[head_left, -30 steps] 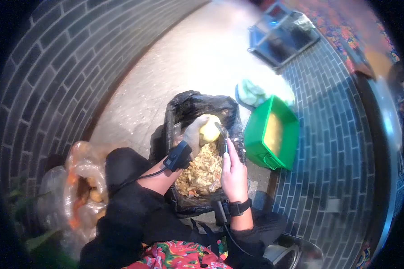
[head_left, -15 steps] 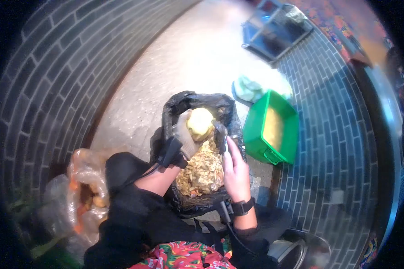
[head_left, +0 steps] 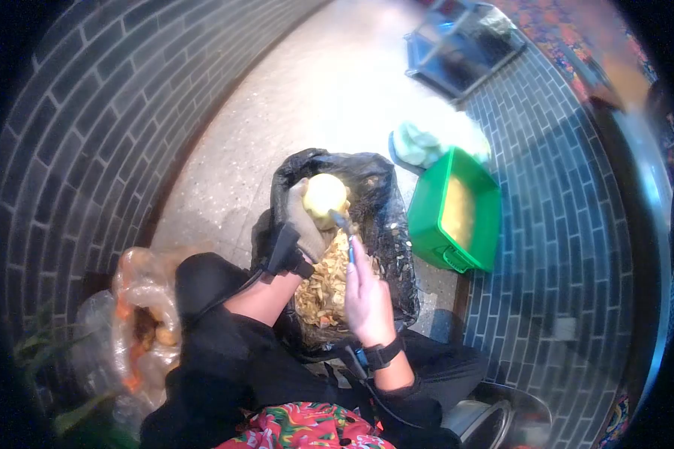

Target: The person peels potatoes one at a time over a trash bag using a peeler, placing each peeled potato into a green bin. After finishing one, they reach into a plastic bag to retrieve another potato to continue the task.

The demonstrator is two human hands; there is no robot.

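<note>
head view: one camera, looking down at the lap.
left hand (head_left: 305, 223): gloved, cupping a peeled potato (head_left: 325, 194) over the black bag (head_left: 382, 224) of peelings.
right hand (head_left: 365, 295): bare, gripping a peeler (head_left: 343, 224), blade touching the potato.
handling: likely wet, slippery, firm; gripping around the ends.
right: green crate (head_left: 427, 224).

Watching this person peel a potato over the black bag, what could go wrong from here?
The peeler in the right hand works right beside the gloved left hand gripping the potato, so a slip might catch those fingers. The potato looks mostly peeled and perhaps slick; it could drop into the peelings in the black bag. Peelings might also miss the bag's rim and land on the floor.
</note>
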